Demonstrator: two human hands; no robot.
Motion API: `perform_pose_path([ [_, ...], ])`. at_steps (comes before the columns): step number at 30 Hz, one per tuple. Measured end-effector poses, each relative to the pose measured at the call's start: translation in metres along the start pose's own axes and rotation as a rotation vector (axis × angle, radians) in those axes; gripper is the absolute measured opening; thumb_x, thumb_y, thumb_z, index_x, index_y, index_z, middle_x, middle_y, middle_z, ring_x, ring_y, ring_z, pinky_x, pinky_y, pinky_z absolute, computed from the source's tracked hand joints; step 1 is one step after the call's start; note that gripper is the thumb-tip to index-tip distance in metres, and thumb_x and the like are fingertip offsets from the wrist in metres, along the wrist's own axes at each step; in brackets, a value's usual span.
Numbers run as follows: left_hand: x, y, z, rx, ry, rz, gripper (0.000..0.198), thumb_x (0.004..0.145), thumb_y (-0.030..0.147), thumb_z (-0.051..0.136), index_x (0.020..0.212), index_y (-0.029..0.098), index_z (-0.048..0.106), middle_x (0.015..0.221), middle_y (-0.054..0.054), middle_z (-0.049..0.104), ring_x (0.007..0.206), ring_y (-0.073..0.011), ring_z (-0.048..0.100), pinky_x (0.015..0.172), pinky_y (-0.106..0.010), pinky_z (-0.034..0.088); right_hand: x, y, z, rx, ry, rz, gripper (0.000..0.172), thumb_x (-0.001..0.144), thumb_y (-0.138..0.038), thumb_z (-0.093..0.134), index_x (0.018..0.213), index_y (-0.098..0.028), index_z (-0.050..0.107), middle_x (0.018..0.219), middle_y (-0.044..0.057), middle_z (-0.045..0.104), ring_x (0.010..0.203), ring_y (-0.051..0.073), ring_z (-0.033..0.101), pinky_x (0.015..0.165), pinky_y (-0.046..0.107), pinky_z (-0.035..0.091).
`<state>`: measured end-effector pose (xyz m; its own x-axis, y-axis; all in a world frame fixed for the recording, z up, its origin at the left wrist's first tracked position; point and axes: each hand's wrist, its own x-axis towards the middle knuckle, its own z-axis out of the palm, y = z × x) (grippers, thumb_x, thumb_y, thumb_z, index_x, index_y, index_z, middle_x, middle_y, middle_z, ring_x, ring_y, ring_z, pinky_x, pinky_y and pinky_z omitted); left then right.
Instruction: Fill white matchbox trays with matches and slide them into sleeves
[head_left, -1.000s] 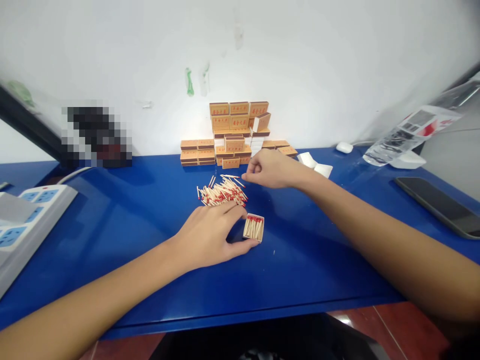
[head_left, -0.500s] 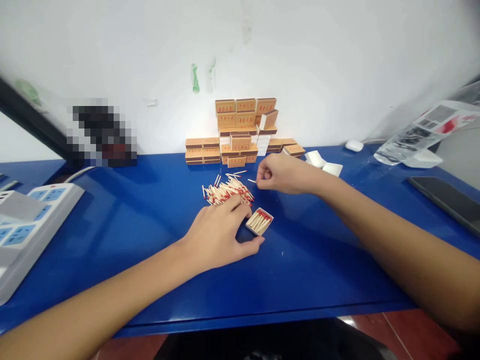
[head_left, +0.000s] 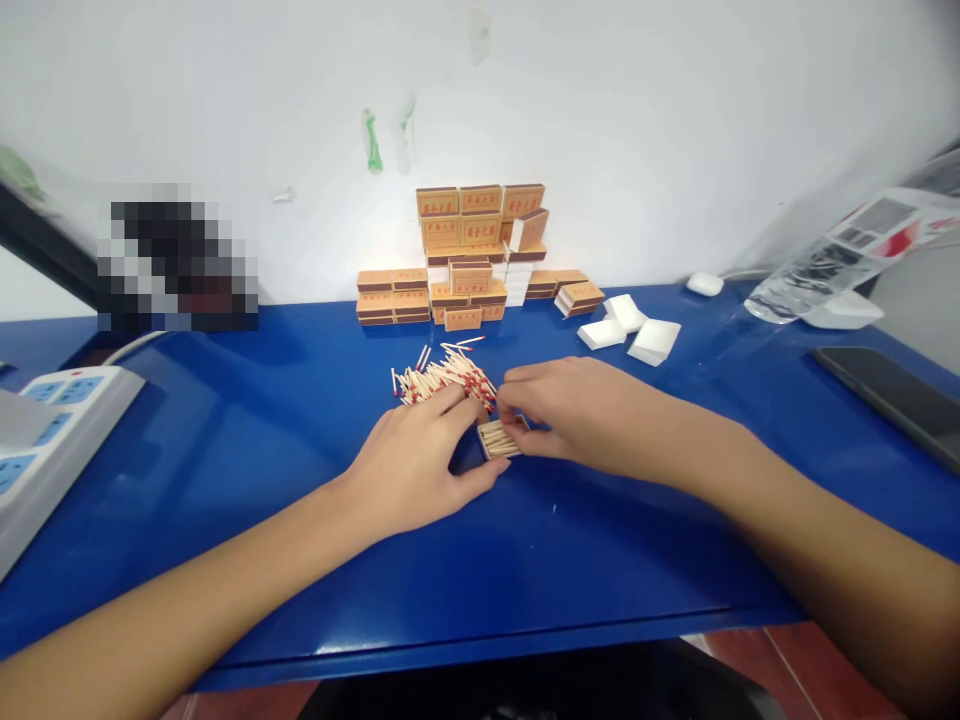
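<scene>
Blue tabletop bears matches near matchboxes red-lettered “安全火…”.

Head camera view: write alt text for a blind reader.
A right hand is over a matchbox tray of matches, the left hand curved beside it, on a blue table; beyond, a loose match pile and stacked orange matchboxes.

At the left edge, we see a white power strip with blue socket panels; at upper left, a pixelated dark object sits before a white wall bearing green smears. At right, we find a dark phone and, at lower right, reddish floor tiles.
</scene>
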<state>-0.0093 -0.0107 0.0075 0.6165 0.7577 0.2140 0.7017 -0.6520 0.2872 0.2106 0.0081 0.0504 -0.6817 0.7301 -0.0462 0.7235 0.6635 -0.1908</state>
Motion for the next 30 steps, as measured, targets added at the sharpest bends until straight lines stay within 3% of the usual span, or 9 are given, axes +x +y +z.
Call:
perform_pose_path([
  [5,-0.001,-0.002,-0.002,-0.022,-0.007,0.013,0.034,0.095,0.049,0.067,0.113,0.020,0.069,0.110,-0.005,0.070,0.081,-0.0190,0.068,0.065,-0.033,0.051,0.000,0.017,-0.007,0.104,0.147,0.069,0.012,0.091,-0.029,0.064,0.083,-0.023,0.070,0.074,0.000,0.063,0.065,0.015,0.053,0.064,0.032,0.033],
  [8,-0.001,-0.002,-0.002,-0.023,-0.017,0.031,0.034,0.096,0.050,0.067,0.114,0.021,0.070,0.114,-0.005,0.072,0.079,-0.0180,0.068,0.065,-0.033,0.052,0.017,0.034,-0.009,0.131,0.253,0.138,0.015,0.091,-0.029,0.062,0.082,-0.021,0.071,0.068,0.000,0.061,0.063,0.015,0.052,0.064,0.032,0.034],
  [13,-0.003,-0.003,-0.002,-0.007,-0.026,0.091,0.037,0.096,0.051,0.067,0.116,0.021,0.071,0.114,-0.005,0.073,0.085,-0.0202,0.071,0.063,-0.032,0.052,0.068,0.054,-0.008,0.118,0.221,0.166,0.017,0.088,-0.022,0.063,0.099,-0.018,0.075,0.076,0.002,0.067,0.067,0.015,0.055,0.067,0.031,0.039],
  [16,-0.004,-0.005,-0.001,0.009,-0.027,0.120,0.037,0.097,0.051,0.065,0.117,0.020,0.070,0.115,-0.005,0.073,0.091,-0.0222,0.073,0.064,-0.033,0.053,0.087,0.059,-0.003,0.014,0.160,0.186,0.013,0.085,-0.018,0.065,0.093,-0.018,0.074,0.078,0.004,0.070,0.069,0.016,0.057,0.067,0.032,0.038],
  [22,-0.006,-0.007,0.002,0.032,-0.010,0.139,0.038,0.097,0.052,0.064,0.115,0.019,0.071,0.111,-0.004,0.073,0.086,-0.0220,0.072,0.060,-0.034,0.050,0.092,0.062,0.005,-0.010,0.135,0.211,0.011,0.084,-0.019,0.064,0.089,-0.016,0.073,0.079,0.007,0.072,0.071,0.019,0.060,0.066,0.033,0.038],
  [26,-0.006,-0.008,0.003,0.022,-0.011,0.138,0.038,0.098,0.053,0.063,0.115,0.020,0.071,0.113,-0.005,0.074,0.086,-0.0220,0.073,0.059,-0.034,0.049,0.099,0.053,0.002,0.030,0.114,0.195,0.014,0.086,-0.022,0.061,0.086,-0.017,0.074,0.074,0.005,0.072,0.066,0.016,0.059,0.065,0.033,0.041],
  [30,-0.006,-0.008,0.002,0.019,-0.020,0.136,0.039,0.098,0.053,0.062,0.115,0.020,0.071,0.113,-0.005,0.074,0.087,-0.0223,0.073,0.060,-0.034,0.050,0.107,0.041,0.001,0.000,0.135,0.220,0.012,0.079,-0.018,0.062,0.078,-0.017,0.074,0.072,0.008,0.071,0.066,0.019,0.059,0.063,0.036,0.040],
])
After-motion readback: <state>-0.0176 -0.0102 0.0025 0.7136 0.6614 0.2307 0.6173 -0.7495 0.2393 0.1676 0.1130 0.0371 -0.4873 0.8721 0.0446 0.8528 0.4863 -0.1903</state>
